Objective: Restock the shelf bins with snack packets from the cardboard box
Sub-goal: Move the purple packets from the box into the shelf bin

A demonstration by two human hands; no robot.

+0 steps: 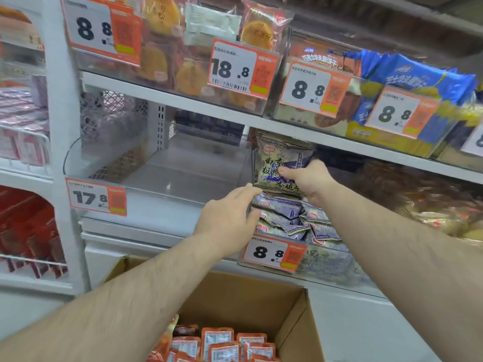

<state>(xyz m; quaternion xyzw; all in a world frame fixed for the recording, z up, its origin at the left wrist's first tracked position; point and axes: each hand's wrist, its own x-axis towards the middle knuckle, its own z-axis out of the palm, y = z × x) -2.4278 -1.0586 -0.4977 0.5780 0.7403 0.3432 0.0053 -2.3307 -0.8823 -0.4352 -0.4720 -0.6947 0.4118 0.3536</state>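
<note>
My right hand grips a large purple-and-tan snack bag, upright above the clear bin marked 8.8 on the middle shelf. Small purple packets fill that bin below the bag. At the bin's left wall my left hand has its fingers curled over the top edge, touching the bag's lower corner. An open cardboard box stands below in front of me, with several orange-red snack packets inside. Left of the hands, the clear bin tagged 17.8 holds nothing visible.
The top shelf carries bins of round cakes, chocolate biscuits and blue packets, with price tags hanging in front. Brownish packets lie right of my right arm. A neighbouring rack at the left holds red boxes.
</note>
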